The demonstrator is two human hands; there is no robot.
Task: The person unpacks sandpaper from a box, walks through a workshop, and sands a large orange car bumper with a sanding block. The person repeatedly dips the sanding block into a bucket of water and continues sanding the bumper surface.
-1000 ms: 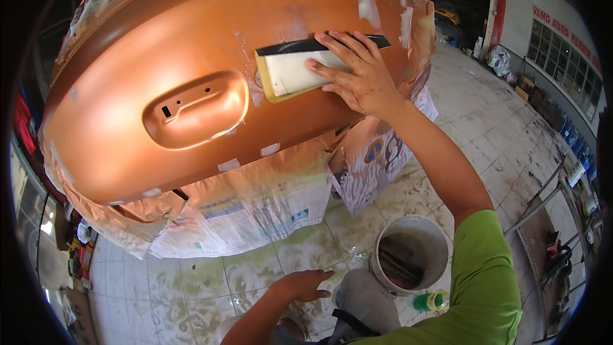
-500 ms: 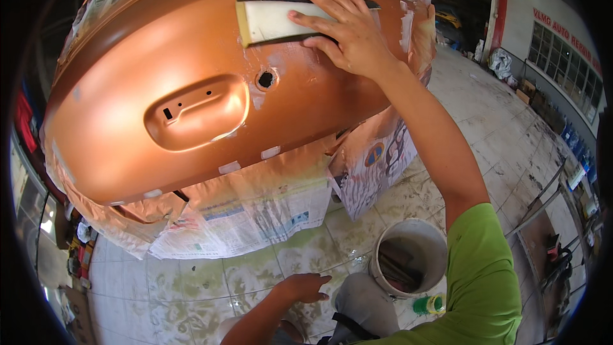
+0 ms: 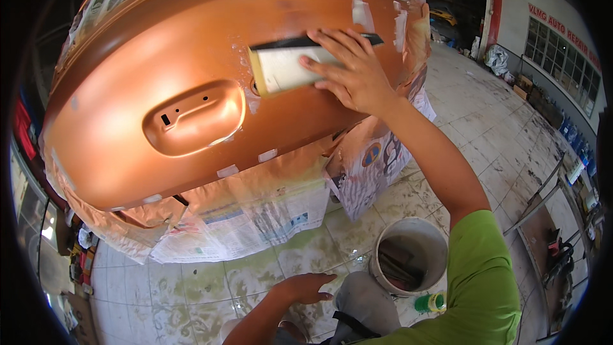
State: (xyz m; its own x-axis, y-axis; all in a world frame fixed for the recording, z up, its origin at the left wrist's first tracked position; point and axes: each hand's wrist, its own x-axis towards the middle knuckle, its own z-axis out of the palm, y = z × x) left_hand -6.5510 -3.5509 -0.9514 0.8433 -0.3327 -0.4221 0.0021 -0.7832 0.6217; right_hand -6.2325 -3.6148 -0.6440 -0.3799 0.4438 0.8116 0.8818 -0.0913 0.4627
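My right hand grips a long pale sanding block with a yellowish end and a dark sheet of sandpaper showing along its upper edge. The block lies flat against a copper-orange car panel, covering most of the panel's round hole. Left of it is an oval handle recess with small cutouts. Whitish smears and pale patches mark the paint around the block. Down by my knee, my left hand hangs with its fingers stretched out, holding nothing.
Masking newspaper hangs beneath the panel. A whitish bucket with dark objects inside stands right of my knee, beside a green container. The tiled floor looks wet. A metal-framed rack stands at the far right.
My right hand has slid the sanding block down and slightly right across the panel, now over the round hole. A pale patch higher up has come into sight. My left hand has barely moved.
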